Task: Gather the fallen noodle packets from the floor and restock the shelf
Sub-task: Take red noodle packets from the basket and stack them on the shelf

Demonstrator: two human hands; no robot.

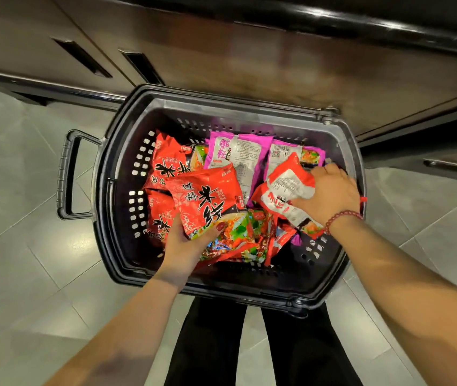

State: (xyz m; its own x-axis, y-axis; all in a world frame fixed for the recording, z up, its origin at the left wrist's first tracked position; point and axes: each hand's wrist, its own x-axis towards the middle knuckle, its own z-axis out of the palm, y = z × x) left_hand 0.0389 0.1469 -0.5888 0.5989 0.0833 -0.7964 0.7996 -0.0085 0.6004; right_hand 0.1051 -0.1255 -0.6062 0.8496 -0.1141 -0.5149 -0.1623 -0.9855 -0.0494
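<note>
Centre frame, noodle packets (pixel 230 190) sit piled in the basket (pixel 341 151). Left hand (pixel 185 246) grips one red packet's lower edge; right hand (pixel 330 196) clamps another, face-down. Risk: slick wrappers slip mid-lift, packets drop back to floor (pixel 26 246).
</note>
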